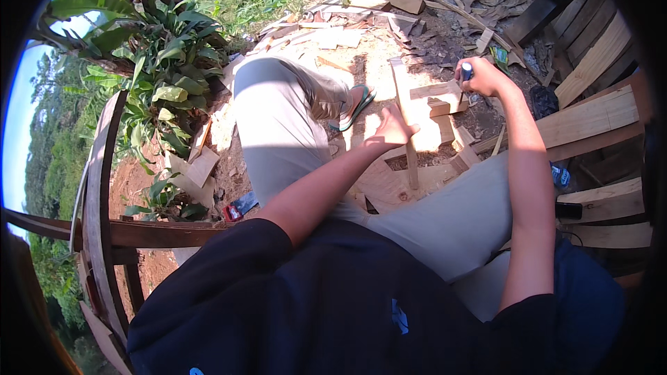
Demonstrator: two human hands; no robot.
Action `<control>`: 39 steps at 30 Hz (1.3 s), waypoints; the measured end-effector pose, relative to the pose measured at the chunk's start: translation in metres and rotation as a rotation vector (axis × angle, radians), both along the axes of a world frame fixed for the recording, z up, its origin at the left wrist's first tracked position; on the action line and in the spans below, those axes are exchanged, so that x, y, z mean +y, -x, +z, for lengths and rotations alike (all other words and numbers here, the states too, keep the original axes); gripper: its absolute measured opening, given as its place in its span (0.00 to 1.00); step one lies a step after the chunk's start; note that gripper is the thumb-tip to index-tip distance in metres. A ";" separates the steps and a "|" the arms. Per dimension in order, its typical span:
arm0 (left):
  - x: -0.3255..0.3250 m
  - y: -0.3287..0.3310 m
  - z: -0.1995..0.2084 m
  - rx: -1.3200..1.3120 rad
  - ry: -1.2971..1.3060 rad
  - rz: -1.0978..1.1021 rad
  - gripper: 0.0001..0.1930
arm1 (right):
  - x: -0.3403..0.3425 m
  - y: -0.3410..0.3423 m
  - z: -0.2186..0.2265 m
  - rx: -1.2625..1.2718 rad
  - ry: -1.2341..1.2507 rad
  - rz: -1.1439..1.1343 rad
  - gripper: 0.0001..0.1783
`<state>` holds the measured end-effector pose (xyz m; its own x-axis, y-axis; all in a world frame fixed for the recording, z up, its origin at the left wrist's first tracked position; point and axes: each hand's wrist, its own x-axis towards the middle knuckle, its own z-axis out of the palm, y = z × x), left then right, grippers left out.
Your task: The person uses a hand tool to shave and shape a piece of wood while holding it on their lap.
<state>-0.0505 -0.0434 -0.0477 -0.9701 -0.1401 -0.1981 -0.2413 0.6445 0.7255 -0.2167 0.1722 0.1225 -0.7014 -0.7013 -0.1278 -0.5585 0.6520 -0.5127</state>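
Note:
My left hand (394, 130) is closed over a long, narrow wooden strip (411, 167) in front of me, its thumb lying across the strip. To the right, my raised right hand (484, 78) grips a dark-handled tool (467, 71) with a pale band near its end. A thin shaft points down from that fist beside a wooden block (438, 92); I cannot tell whether it is a chisel or a screwdriver, nor whether its tip touches wood. More pale boards (382, 184) lie under and around the strip, between my legs.
Wood scraps and shavings (340, 36) litter the ground ahead. Planks (590, 121) stand at my right, with a black phone-like object (568, 210) and a blue item (560, 175) near them. A wooden rail (160, 235) and leafy plants (167, 62) border the left. My sandalled foot (356, 105) rests ahead.

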 end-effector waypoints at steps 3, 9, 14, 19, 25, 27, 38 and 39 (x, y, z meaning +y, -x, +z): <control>0.001 0.005 -0.010 0.136 -0.015 -0.066 0.42 | -0.021 -0.001 0.003 -0.057 0.014 -0.012 0.15; 0.081 0.011 0.021 -0.078 -0.096 0.083 0.40 | 0.005 0.024 -0.011 -0.116 0.082 -0.028 0.11; 0.088 -0.014 0.023 0.051 -0.164 0.002 0.40 | 0.019 0.037 -0.036 -0.081 0.037 -0.031 0.15; 0.057 -0.041 0.040 0.076 -0.237 -0.032 0.42 | 0.014 0.029 -0.036 -0.288 0.066 -0.104 0.22; 0.034 -0.021 0.055 -0.176 -0.257 -0.011 0.50 | 0.008 0.020 -0.021 -0.095 0.089 -0.021 0.12; 0.014 -0.021 0.057 -0.157 -0.317 0.006 0.48 | -0.005 0.015 -0.015 -0.114 0.040 0.014 0.11; -0.104 0.003 0.035 0.644 -0.008 -0.354 0.07 | -0.040 -0.005 -0.014 0.042 0.109 0.084 0.10; -0.100 -0.004 0.041 0.458 -0.298 -0.128 0.06 | -0.044 -0.007 -0.017 0.021 0.133 0.072 0.10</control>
<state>-0.0470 -0.1431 -0.0070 -0.9720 -0.0185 0.2343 0.2077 0.3990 0.8931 -0.2092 0.1286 0.1054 -0.6499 -0.7599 -0.0160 -0.6132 0.5366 -0.5798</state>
